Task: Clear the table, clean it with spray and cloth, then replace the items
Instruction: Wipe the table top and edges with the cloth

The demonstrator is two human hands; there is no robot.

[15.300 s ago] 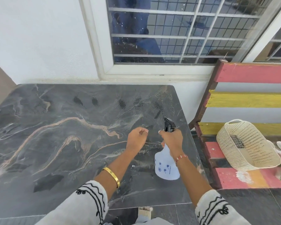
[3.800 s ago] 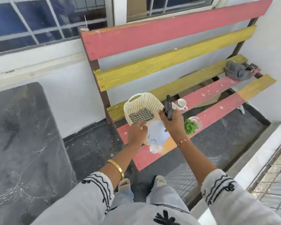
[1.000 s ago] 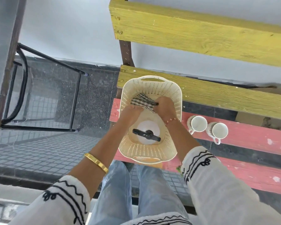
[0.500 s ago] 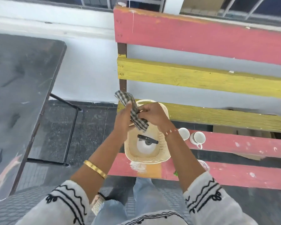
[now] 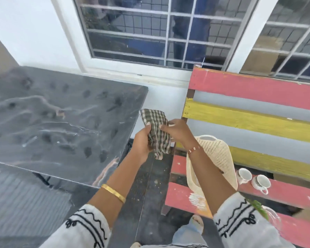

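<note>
- both hands grasping one checked cloth in the air: the left hand is wrapped around its lower left side, and the right hand pinches it from the right with thumb and fingers
- cloth is bunched up, one end sticking up above the hands, the other hanging down below them. it's held over the gap between the table and the bench, touching neither
- one dark marble table on the left, with pale veins and lots of darker blotches scattered over the top. looks like wet spots but can't say for sure
- one slatted bench on the right, painted in pink and yellow slats
- on the bench seat: one cream perforated basket sitting just behind the right forearm, which covers a good part of it. can't see what's inside from this angle
- two small white cups side by side just to the right of the basket, on a pink slat, handles facing the near edge
- one clear glass thing with some green leaves at the front edge of the bench, mostly hidden by the right sleeve, so hard to tell what it is
- one gold bangle on the left forearm, one thin red beaded bracelet on the right wrist
- white sleeves with black squiggly embroidery on both arms
- barred window on the white wall behind it all
</note>
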